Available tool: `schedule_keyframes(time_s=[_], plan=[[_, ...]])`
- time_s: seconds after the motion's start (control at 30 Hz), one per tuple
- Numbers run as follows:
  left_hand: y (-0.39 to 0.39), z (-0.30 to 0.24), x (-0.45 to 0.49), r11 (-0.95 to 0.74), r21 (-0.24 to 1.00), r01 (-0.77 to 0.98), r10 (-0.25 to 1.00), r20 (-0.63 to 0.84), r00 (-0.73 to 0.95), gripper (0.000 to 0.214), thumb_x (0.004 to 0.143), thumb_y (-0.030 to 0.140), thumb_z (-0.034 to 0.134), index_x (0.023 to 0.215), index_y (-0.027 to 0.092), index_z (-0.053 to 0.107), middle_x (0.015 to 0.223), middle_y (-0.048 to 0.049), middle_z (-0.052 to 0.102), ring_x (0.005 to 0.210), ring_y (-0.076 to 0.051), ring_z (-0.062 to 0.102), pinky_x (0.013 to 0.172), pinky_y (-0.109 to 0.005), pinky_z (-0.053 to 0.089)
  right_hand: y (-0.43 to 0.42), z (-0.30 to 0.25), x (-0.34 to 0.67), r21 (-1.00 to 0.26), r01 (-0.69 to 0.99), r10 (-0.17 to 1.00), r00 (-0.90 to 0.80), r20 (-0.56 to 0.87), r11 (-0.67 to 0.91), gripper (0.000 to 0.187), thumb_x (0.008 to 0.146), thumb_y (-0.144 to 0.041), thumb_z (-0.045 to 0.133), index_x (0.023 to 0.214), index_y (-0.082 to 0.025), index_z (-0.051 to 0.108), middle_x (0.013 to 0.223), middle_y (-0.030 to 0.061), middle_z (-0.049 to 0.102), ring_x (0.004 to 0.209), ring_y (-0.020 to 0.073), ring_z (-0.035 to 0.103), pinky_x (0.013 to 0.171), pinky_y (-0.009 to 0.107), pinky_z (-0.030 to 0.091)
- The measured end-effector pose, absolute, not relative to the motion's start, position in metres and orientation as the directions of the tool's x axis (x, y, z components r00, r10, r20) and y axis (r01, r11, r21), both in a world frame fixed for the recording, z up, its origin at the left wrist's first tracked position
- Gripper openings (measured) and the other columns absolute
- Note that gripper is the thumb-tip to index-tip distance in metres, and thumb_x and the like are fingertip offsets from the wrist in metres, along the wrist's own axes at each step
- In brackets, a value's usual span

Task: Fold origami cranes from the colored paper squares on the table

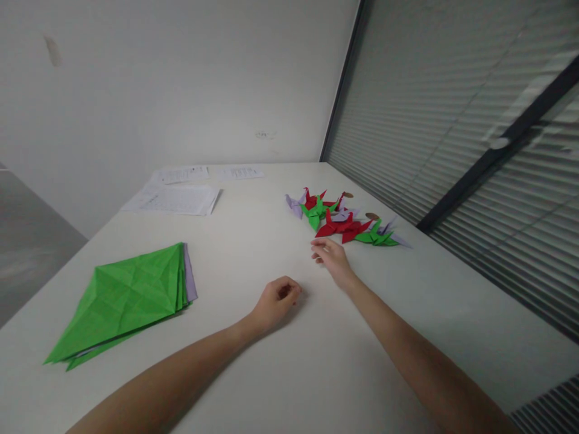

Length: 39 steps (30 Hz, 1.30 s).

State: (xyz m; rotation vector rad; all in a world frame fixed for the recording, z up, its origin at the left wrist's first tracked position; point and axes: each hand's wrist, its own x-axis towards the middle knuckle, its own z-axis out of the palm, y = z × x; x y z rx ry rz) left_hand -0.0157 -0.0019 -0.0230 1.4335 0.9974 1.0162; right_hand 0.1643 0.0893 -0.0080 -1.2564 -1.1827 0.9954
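Where blinds flank the white table, paper cranes lie | left grip narrow | right grip parted

Paper cranes, red, green, lilac, clustered together

On my feed the paper stack at left is bright green on top, with a lattice of crease lines, and a lilac sheet shows along its right side. At right I see red figures, green figures and lilac figures of folded paper, with brown round pieces among them. The table reads white to me; the far-left papers are white with grey print. Grey blinds at right make horizontal stripes behind a black bar.
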Motion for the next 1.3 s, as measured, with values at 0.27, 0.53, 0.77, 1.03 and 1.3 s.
schedule_keyframes(time_s=[0.27, 0.53, 0.77, 1.03, 1.3], plan=[[-0.006, 0.034, -0.05, -0.635, 0.676, 0.374, 0.626, 0.167, 0.762, 0.02, 0.082, 0.028, 0.065, 0.099, 0.026, 0.074, 0.088, -0.0067, 0.072, 0.075, -0.021, 0.065, 0.071, -0.027, 0.045, 0.043, -0.023, 0.148, -0.93, 0.245, 0.954, -0.191, 0.23, 0.273, 0.013, 0.073, -0.03, 0.063, 0.08, -0.02, 0.069, 0.072, 0.0017, 0.069, 0.066, 0.0155, 0.062, 0.062, 0.028, 0.05], [-0.022, 0.05, -0.179, -0.391, 0.504, 0.77, 0.868, -0.077, 0.491, 0.048, 0.08, 0.038, 0.067, 0.127, 0.032, 0.06, 0.123, -0.0055, 0.066, 0.107, -0.026, 0.064, 0.093, -0.033, 0.044, 0.042, -0.03, 0.15, -0.875, 0.32, 0.922, -0.257, 0.289, 0.363, 0.012, 0.076, -0.025, 0.058, 0.079, -0.02, 0.069, 0.075, 0.0026, 0.069, 0.067, 0.016, 0.061, 0.065, 0.029, 0.05], [-0.043, 0.014, -0.286, -0.223, 0.252, 0.942, 0.973, -0.004, 0.231, 0.064, 0.068, 0.045, 0.073, 0.129, 0.028, 0.06, 0.142, -0.0116, 0.052, 0.122, -0.04, 0.052, 0.102, -0.049, 0.04, 0.041, -0.031, 0.148, -0.849, 0.352, 0.909, -0.287, 0.303, 0.394, 0.013, 0.077, -0.022, 0.057, 0.079, -0.02, 0.069, 0.076, 0.0028, 0.069, 0.066, 0.0157, 0.06, 0.062, 0.028, 0.049], [-0.057, 0.006, -0.299, -0.179, 0.265, 0.948, 0.983, 0.02, 0.181, 0.057, 0.079, 0.053, 0.063, 0.129, 0.025, 0.06, 0.136, -0.0113, 0.055, 0.117, -0.037, 0.057, 0.103, -0.045, 0.041, 0.042, -0.032, 0.15, -0.831, 0.362, 0.898, -0.293, 0.329, 0.423, 0.013, 0.078, -0.023, 0.058, 0.079, -0.021, 0.07, 0.075, 0.0022, 0.069, 0.065, 0.0161, 0.06, 0.062, 0.028, 0.048], [-0.053, 0.014, -0.296, -0.232, 0.202, 0.952, 0.973, 0.058, 0.225, 0.041, 0.092, 0.048, 0.047, 0.119, 0.024, 0.066, 0.113, -0.0103, 0.067, 0.094, -0.028, 0.067, 0.088, -0.038, 0.051, 0.042, -0.016, 0.122, -0.717, 0.439, 0.811, -0.496, 0.31, 0.542, 0.015, 0.082, -0.017, 0.056, 0.083, -0.02, 0.071, 0.077, 0.003, 0.067, 0.066, 0.0152, 0.058, 0.064, 0.028, 0.046]])
